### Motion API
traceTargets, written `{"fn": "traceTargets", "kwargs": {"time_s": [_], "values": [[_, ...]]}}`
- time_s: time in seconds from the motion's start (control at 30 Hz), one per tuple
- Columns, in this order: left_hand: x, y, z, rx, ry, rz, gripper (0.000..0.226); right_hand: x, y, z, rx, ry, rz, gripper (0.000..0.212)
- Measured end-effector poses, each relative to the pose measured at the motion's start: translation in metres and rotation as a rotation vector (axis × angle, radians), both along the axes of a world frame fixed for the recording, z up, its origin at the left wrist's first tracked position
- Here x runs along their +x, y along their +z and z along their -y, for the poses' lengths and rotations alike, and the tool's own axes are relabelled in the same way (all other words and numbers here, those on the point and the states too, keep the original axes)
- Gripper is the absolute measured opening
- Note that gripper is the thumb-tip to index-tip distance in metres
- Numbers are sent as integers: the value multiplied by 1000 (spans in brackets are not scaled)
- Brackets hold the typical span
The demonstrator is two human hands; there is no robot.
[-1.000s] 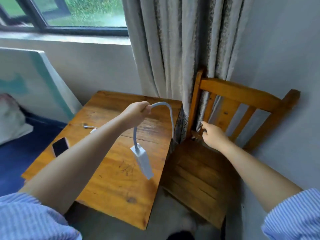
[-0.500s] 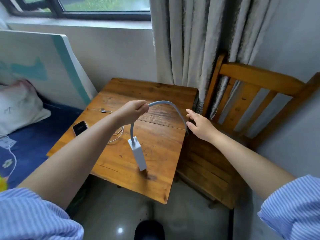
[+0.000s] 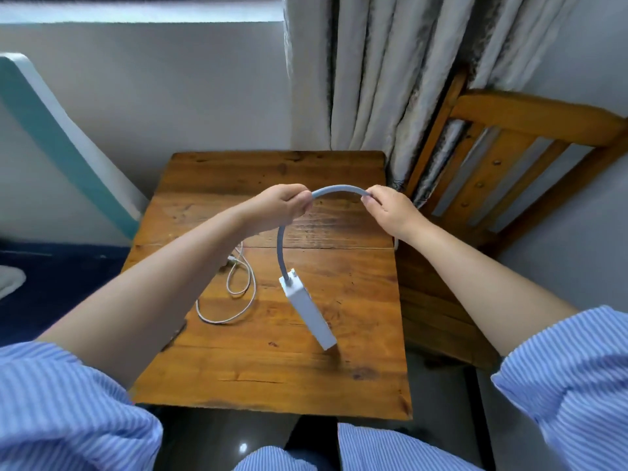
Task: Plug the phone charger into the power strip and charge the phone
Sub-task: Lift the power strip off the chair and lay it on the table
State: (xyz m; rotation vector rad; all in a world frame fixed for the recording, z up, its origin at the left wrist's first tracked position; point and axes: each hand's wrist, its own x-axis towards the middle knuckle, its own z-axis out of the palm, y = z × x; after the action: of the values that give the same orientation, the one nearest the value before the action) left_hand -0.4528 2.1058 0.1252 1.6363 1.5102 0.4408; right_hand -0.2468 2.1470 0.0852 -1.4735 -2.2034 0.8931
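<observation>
A white power strip hangs tilted just above the wooden table from its thick grey cord. The cord arches between my two hands. My left hand is closed on it at the left of the arch, and my right hand pinches it at the right. A thin white charger cable lies looped on the table under my left forearm. The phone is hidden behind my left arm; only a dark corner shows at the table's left edge.
A wooden chair stands right of the table against the wall, with grey curtains behind it. A bed with a blue sheet and a teal-and-white board are on the left. Dark floor lies below the table's near edge.
My right hand came from the chair side and took hold of the cord. The view turned to face the table squarely, and the strip hangs lower over the table's middle.
</observation>
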Motion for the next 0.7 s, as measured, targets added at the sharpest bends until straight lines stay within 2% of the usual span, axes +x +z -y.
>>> {"fn": "traceTargets", "kwargs": {"time_s": [0.17, 0.33, 0.57, 0.63, 0.7], "values": [[-19, -32, -6, -142, -2, 192, 16, -8, -10, -6, 101, -258, -22, 29], [-24, -85, -2, -317, 15, 186, 31, 0, -20, -18, 70, -349, 10, 30], [-19, -115, -23, -179, 30, 39, 35, 8, -46, -35, 21, -434, 57, 29], [-17, -110, -38, -116, 20, -8, 37, 9, -49, -40, 25, -383, 135, 28], [-14, -103, -57, -16, -94, -161, 39, 10, -53, -45, 37, -294, 207, 32]]}}
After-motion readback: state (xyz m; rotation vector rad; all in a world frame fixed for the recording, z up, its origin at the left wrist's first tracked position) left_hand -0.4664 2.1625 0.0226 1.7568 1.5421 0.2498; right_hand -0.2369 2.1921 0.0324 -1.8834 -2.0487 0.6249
